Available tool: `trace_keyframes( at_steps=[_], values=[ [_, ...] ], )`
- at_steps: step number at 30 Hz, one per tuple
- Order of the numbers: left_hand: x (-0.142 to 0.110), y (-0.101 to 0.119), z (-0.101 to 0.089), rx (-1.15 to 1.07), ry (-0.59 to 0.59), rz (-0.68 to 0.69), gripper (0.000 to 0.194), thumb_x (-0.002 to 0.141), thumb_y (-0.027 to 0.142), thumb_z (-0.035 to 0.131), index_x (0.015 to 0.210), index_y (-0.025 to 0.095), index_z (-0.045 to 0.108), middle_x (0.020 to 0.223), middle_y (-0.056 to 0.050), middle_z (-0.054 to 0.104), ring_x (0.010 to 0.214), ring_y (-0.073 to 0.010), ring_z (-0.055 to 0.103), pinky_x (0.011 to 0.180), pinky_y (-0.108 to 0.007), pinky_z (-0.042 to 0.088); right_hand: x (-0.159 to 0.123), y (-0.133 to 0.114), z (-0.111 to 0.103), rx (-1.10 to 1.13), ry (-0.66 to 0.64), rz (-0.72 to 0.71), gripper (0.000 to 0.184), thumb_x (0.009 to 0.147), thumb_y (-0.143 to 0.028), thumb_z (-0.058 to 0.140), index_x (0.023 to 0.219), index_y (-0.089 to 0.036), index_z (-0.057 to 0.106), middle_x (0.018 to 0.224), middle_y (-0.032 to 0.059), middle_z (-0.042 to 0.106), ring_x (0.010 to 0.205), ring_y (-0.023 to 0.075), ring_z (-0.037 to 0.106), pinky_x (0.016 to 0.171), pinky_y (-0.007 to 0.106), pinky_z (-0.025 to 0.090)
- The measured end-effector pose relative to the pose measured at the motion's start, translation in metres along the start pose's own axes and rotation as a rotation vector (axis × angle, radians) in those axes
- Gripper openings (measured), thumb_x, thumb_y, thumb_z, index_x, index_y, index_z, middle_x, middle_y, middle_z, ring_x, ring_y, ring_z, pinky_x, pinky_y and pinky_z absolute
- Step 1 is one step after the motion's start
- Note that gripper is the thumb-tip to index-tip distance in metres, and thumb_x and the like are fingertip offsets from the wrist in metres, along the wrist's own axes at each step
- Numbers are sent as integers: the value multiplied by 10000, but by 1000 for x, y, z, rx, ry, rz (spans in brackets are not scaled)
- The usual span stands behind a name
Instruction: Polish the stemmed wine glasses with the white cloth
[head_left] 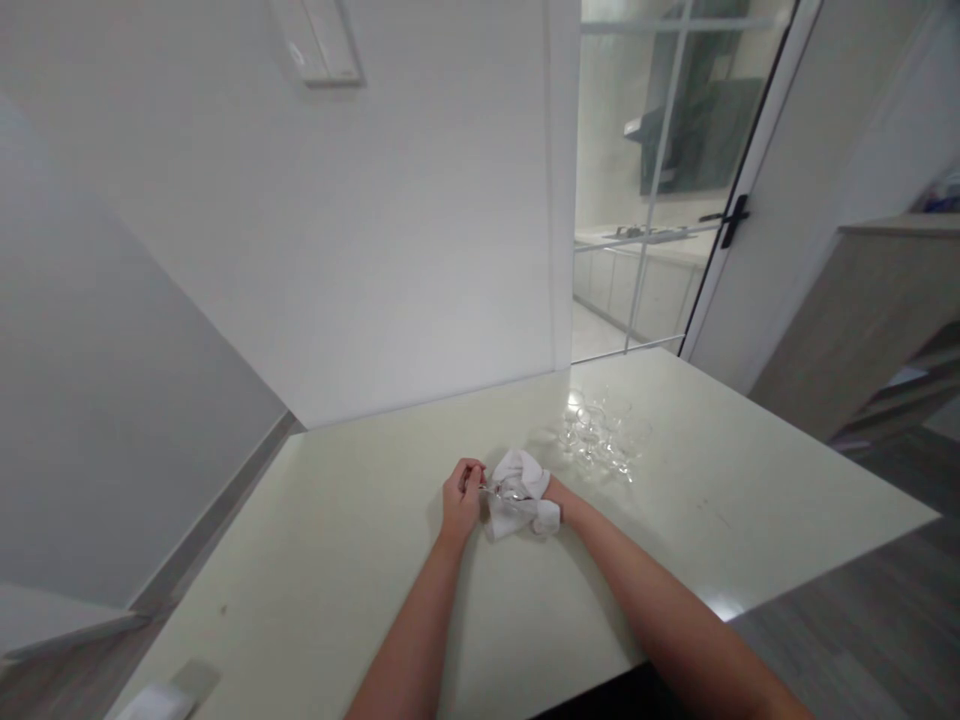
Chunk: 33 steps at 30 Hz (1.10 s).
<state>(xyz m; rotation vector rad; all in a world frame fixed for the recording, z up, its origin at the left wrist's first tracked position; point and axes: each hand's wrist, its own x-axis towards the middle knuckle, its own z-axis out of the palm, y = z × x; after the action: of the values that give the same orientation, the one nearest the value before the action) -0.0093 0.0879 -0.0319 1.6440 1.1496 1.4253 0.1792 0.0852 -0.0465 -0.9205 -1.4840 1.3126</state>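
My left hand (460, 500) is closed around the foot end of a clear stemmed glass (491, 491), which lies sideways just above the table. The glass's thin stem points right, toward a crumpled white cloth (519, 470). My right hand (556, 494) grips this cloth around the bowl; its fingers are mostly hidden by the folds. Part of the cloth hangs below the glass. A little behind and to the right, several clear stemmed glasses (592, 432) stand close together, and their outlines overlap.
The pale glossy table (360, 540) meets a white wall (420, 250) at its far edge. A glass-paned door (637, 170) with a black handle (735, 218) is beyond it. A white object (157, 703) sits at the near left corner. A wooden cabinet (885, 310) stands right.
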Motion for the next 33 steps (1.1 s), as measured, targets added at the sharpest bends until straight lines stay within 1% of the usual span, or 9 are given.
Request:
trace_keyframes(
  at_steps=[3,6,8,12,16,18,22,26,33],
  values=[
    [1,-2,0,19,-6,16,161,857,316,499,772,191,555,648,13,532,628,-140,525,590,-234,405,-4,-7,1,-16,1,22,301,501,-356,776,758,-233,679,901,59,711,1012,291,612,1045,444,398],
    [0,-2,0,39,-32,26,187,864,322,493,735,191,525,638,16,522,611,-133,507,569,-228,386,-9,-11,3,232,87,86,303,546,-322,735,812,-199,659,856,71,702,896,302,657,866,428,521],
    [-1,0,0,24,-73,22,195,866,355,497,768,188,528,649,14,537,572,-123,486,530,-221,365,-10,-12,3,430,150,105,328,550,-311,727,844,-189,648,843,70,700,868,300,672,822,404,536],
    [-5,8,0,27,-175,38,210,846,391,543,870,182,541,656,24,556,513,-98,441,490,-204,329,-6,-12,0,541,254,35,321,617,-441,671,838,-213,625,854,68,705,942,288,661,836,383,534],
    [-9,15,3,72,-222,25,264,798,419,627,779,173,534,597,39,535,507,-85,446,487,-187,320,-1,-11,-3,735,429,-49,251,631,-458,691,763,-254,626,795,30,703,899,245,651,803,355,543],
    [-9,15,7,6,-207,-59,315,799,471,617,759,176,515,548,48,529,444,-77,427,444,-183,300,0,-12,-2,805,416,-72,266,671,-479,674,819,-260,640,825,15,705,920,231,643,802,353,538],
    [-5,11,12,-227,-79,-217,402,823,578,529,726,192,473,418,77,464,323,-75,371,374,-185,266,-2,-17,3,785,235,-31,357,745,-541,626,972,-266,639,959,28,702,974,234,631,787,363,527],
    [2,9,11,-415,53,-276,448,802,623,523,714,190,450,541,35,586,345,-64,419,363,-181,274,-4,-20,6,696,129,2,409,775,-573,612,1065,-285,596,1011,27,683,913,211,636,708,323,515],
    [9,6,5,-568,68,-318,465,774,634,542,734,177,470,639,-6,648,358,-57,449,360,-187,286,-1,-16,7,619,261,42,330,776,-507,646,962,-234,641,955,17,681,875,178,615,732,271,478]
  ],
)
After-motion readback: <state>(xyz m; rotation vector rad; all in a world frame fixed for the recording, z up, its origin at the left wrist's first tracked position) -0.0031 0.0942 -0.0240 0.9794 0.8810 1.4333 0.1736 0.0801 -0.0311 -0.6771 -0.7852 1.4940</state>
